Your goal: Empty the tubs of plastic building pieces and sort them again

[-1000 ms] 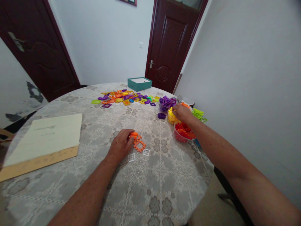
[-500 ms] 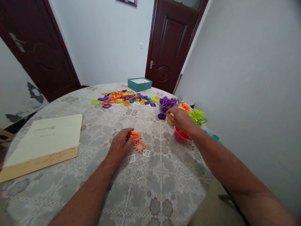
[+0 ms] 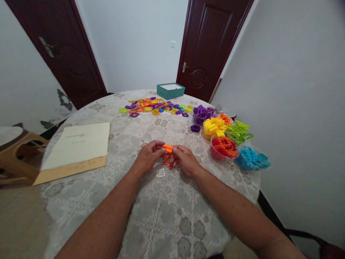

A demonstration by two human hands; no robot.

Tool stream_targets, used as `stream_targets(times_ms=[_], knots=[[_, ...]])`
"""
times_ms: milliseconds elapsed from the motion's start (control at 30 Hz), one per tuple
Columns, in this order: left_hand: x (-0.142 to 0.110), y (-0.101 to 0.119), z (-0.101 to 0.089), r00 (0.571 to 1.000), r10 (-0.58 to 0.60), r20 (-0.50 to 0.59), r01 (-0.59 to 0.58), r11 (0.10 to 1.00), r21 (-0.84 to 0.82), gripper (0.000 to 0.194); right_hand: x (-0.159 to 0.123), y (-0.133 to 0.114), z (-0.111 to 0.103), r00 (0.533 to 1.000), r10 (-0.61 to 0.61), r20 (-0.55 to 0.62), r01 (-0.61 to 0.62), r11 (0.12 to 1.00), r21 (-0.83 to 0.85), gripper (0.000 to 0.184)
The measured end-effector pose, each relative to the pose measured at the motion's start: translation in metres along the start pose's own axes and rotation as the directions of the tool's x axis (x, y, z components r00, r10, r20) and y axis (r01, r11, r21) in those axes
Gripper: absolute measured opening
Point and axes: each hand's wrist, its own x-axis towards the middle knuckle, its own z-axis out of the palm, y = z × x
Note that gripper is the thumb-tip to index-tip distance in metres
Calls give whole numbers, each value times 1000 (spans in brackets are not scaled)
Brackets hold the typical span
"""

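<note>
My left hand (image 3: pixel 148 158) and my right hand (image 3: pixel 187 161) meet over the middle of the table, fingers pinched. Between them is an orange tube-shaped building piece (image 3: pixel 168 148), gripped from both sides; it looks like two short tubes side by side. Just below it shows an orange toothed square frame (image 3: pixel 167 162), partly covered by my fingers. A white lattice window piece (image 3: pixel 161 173) lies flat beneath my left hand. Another white window piece (image 3: pixel 176 168) is partly hidden by my right hand.
On the right stand clear bowls of purple pieces (image 3: pixel 202 113), yellow tubes (image 3: pixel 215 126), red pieces (image 3: pixel 224 146), green pieces (image 3: pixel 238 132) and blue pieces (image 3: pixel 252 157). A mixed heap (image 3: pixel 155 107) lies farther back, before a green box (image 3: pixel 170 92). Paper sheets (image 3: pixel 81 144) lie left.
My right hand has come from the bowls on the right to join my left hand at the orange tube piece. The view has shifted, showing the bowls more fully.
</note>
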Motion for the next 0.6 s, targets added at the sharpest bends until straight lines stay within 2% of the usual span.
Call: stream_targets(times_ms=[100, 200, 367, 433, 500, 600], knots=[[-1, 2, 1, 999, 9, 39, -9, 1000, 12, 35, -2, 1, -3, 1000, 7, 0, -7, 999, 39, 47], [-1, 2, -1, 995, 33, 93, -38, 998, 51, 34, -5, 0, -6, 1000, 16, 21, -15, 999, -37, 48], [1, 0, -4, 992, 62, 114, -79, 985, 155, 36, -7, -4, -9, 989, 63, 133, -46, 991, -128, 47], [1, 1, -4, 989, 62, 133, -83, 984, 159, 37, -8, -7, -8, 988, 72, 139, -50, 986, -157, 45], [1, 3, -2, 990, 54, 131, -74, 985, 154, 39, -10, -12, -7, 994, 31, 108, -6, 975, -223, 38], [0, 5, -1, 996, 36, 77, -49, 985, 167, 45, -20, -31, -9, 988, -144, 51, 152, 893, -423, 26]])
